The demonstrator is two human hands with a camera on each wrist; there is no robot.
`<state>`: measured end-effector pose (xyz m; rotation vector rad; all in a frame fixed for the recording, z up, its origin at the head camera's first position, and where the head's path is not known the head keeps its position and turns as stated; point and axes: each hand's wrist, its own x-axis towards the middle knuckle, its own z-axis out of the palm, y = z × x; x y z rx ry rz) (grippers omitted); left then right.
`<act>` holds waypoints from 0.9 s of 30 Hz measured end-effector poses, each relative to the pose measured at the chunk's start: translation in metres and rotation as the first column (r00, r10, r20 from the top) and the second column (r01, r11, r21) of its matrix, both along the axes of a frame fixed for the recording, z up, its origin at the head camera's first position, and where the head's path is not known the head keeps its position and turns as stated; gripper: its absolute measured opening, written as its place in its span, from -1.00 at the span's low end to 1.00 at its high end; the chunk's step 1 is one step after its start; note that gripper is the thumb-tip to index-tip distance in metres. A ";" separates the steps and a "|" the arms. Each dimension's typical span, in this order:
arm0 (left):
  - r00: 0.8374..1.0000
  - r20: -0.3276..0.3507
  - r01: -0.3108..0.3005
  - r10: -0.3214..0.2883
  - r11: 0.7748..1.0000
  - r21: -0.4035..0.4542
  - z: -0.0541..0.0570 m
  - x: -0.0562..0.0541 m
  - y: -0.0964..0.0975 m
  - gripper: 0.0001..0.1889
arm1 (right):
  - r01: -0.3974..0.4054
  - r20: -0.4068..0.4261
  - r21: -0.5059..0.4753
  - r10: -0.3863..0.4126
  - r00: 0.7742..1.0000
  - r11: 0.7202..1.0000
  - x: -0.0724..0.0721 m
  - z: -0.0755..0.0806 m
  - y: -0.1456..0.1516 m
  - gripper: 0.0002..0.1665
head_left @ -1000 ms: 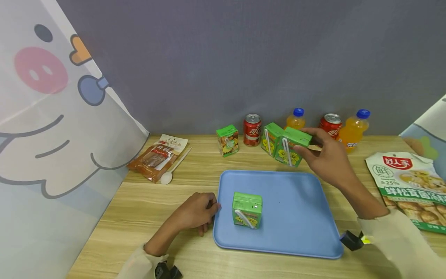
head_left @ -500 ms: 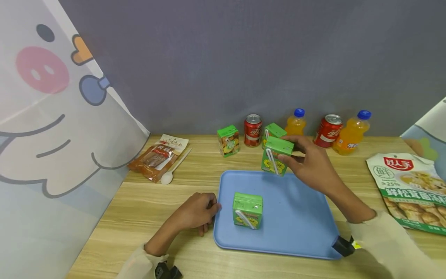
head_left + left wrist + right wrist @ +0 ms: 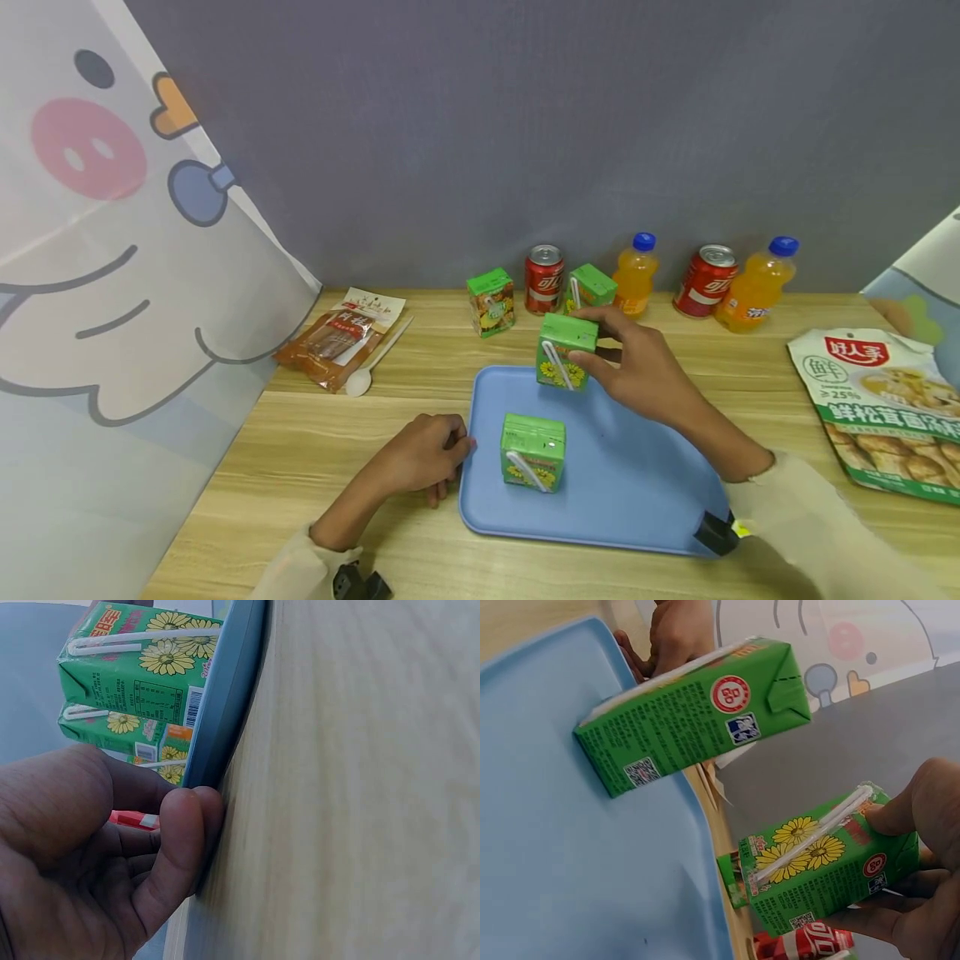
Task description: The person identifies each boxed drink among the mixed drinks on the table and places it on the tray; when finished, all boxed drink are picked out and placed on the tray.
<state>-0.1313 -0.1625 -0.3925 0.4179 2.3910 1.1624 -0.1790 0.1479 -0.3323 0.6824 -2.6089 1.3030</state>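
Observation:
In the head view my right hand [image 3: 637,367] grips a green drink carton [image 3: 566,354] with a white straw on its front, over the far edge of the blue tray [image 3: 637,500]. The right wrist view has the thumb on the front of this carton [image 3: 817,862] and the fingers round its other side. A matching green carton [image 3: 532,454] stands upright on the tray's left part. At the left edge, my left hand [image 3: 423,454] pinches the rim; its fingertips [image 3: 184,825] sit on the tray's edge in the left wrist view.
Along the back stand another green carton [image 3: 592,286], a brown-and-green carton [image 3: 492,304], red cans [image 3: 543,281] [image 3: 705,282] and orange drink bottles [image 3: 635,275] [image 3: 753,287]. A snack packet [image 3: 337,337] and white spoon [image 3: 360,382] lie left; a large food pouch [image 3: 885,408] lies right.
My right hand has carried the green carton left and toward me, from beside another carton at the back to over the tray's far edge. The left hand has stayed put.

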 end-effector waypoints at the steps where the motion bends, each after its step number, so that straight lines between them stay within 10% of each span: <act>1: 1.000 -0.001 0.000 0.000 1.000 0.000 0.000 0.000 0.000 -0.75 | -0.008 0.004 -0.002 0.008 1.000 1.000 0.000 -0.001 -0.002 -0.40; 27: 1.000 0.002 0.000 0.000 1.000 0.007 -0.001 0.000 0.000 -0.74 | -0.159 0.061 -0.030 0.161 0.985 0.987 -0.002 -0.029 -0.028 -0.46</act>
